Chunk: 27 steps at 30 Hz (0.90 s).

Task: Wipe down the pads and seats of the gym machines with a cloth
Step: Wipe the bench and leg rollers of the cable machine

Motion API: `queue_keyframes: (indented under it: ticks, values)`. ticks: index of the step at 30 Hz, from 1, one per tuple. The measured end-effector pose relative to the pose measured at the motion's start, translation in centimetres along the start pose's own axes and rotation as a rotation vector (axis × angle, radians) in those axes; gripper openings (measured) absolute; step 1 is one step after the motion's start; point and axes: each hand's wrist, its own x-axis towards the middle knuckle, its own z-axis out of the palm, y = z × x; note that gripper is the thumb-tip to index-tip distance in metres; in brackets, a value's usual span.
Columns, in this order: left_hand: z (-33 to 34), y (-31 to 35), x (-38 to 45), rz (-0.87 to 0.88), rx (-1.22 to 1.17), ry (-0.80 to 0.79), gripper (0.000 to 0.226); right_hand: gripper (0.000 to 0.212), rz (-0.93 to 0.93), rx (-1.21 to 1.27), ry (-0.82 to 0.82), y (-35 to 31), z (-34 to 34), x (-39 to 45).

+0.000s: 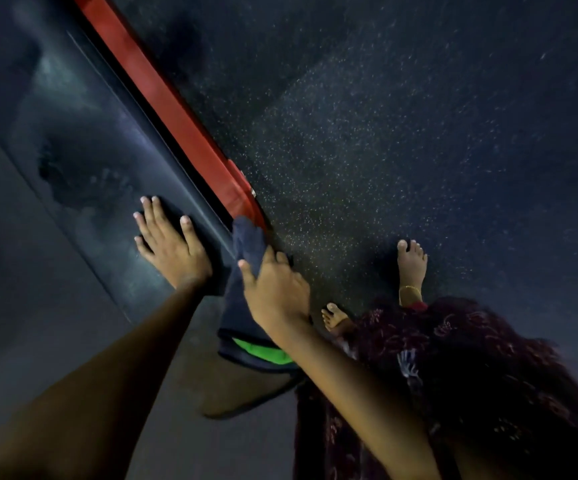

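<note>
My left hand [168, 242] lies flat on the long black padded bench pad [83, 140], fingers straight and spread, holding nothing. My right hand [275, 289] is at the pad's near edge, laid over a dark navy cloth [247, 247]; the thumb sticks out toward the pad and the fingers curve over the fabric, so I seem to have hold of it, though the fingertips are hidden. The cloth hangs down past the pad's edge, and a bright green patch [261, 351] shows low on it, under my wrist. Smudged, dusty marks show on the pad's surface beyond my left hand. Just beside the pad runs a red metal frame rail [173, 109], its end touching the cloth's top. Beyond lies dark speckled rubber flooring [367, 140], where my bare feet [411, 261] stand below a maroon patterned garment [471, 368].
</note>
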Motion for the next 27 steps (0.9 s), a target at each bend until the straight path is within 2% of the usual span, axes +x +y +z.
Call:
queue_keyframes:
  ticks: [4,8,13,16,20,22,24,27]
  values:
    - [0.1,0.2,0.2,-0.002,-0.007,-0.017,0.069,0.052,0.09,-0.151,-0.095,4.6,0.1,-4.7]
    - [0.3,0.0,0.3,-0.002,-0.017,-0.008,0.069,0.054,0.187,-0.12,-0.082,2.6,0.4,-3.2]
    - [0.5,-0.2,0.4,-0.002,-0.014,-0.002,0.068,0.059,0.069,-0.027,0.018,-1.6,0.7,1.1]
    - [0.3,-0.1,0.4,0.006,-0.024,-0.006,0.068,0.055,0.027,-0.074,0.017,-0.1,0.7,-0.2]
    - [0.3,0.0,0.3,0.011,-0.029,-0.014,0.066,0.059,0.129,-0.21,-0.055,3.3,1.4,-3.5]
    - [0.2,0.0,0.3,0.014,-0.025,-0.02,0.065,0.055,0.154,-0.181,-0.04,2.8,1.2,-2.9]
    - [0.1,-0.1,0.4,0.014,-0.032,-0.024,0.064,0.05,0.113,-0.105,-0.015,0.8,0.6,-0.8]
    - [0.0,-0.1,0.6,0.022,-0.022,-0.031,0.065,0.051,-0.109,0.008,0.109,-3.2,0.3,3.8]
